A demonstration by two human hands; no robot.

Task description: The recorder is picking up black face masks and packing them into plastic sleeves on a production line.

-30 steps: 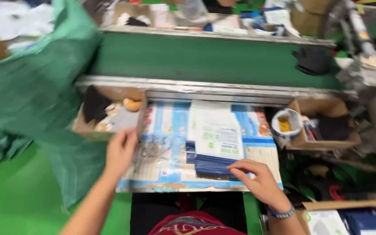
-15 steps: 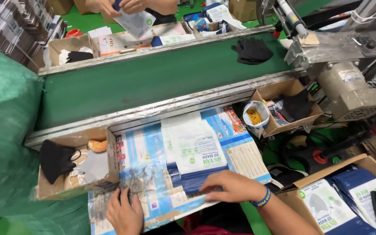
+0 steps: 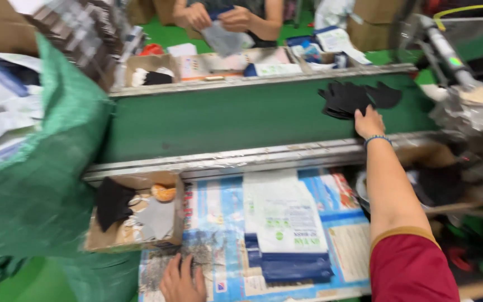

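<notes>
While our right hand (image 3: 369, 121) stretches out over the green belt (image 3: 236, 120), its fingers (image 3: 361, 115) lie spread & flat on the near edge of the black masks (image 3: 349, 99), touching the pile but not pinching it yet. The masks sit just beyond those fingers, on the far right of the belt. They look thin, soft, v. light, floppy cloth, so we judge they'd slide or fan apart if nudged; best hold is prob. a pinch through the whole stack at the edge under the fingertips, thumb below. Our left hand (image 3: 182, 279) rests palm-down w/ fingers loosely spread on the printed sheets (image 3: 225, 223) covering the tabletop, just left of a white-&-blue pouch (image 3: 286, 229). A cardboard box (image 3: 135, 215) w/ a black mask & scraps sits beyond the left fingers. Across the belt, another person's hands (image 3: 219, 19) hold a clear bag.
</notes>
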